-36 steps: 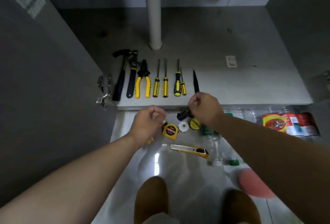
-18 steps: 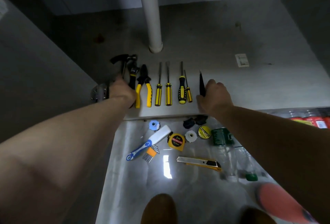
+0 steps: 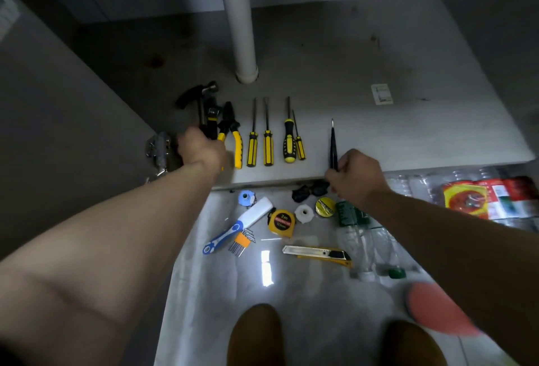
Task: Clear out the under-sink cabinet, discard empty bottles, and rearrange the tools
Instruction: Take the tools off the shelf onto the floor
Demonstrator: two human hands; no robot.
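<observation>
Along the front edge of the cabinet floor (image 3: 408,132) we list, left to right: hammer (image 3: 198,96), pliers (image 3: 230,129), four screwdrivers (image 3: 268,147), tweezers (image 3: 333,144); every long axis runs front to back, heads and tips toward the rear wall, handles toward us; our left hand (image 3: 201,151) is curled round the hammer handle; our right hand (image 3: 357,176) pinches the tweezers' near end at the floor's lip, apart from the screwdrivers on their right; tape measure (image 3: 281,221) and utility knife (image 3: 316,255) lie on the tiles (image 3: 306,292) below.
</observation>
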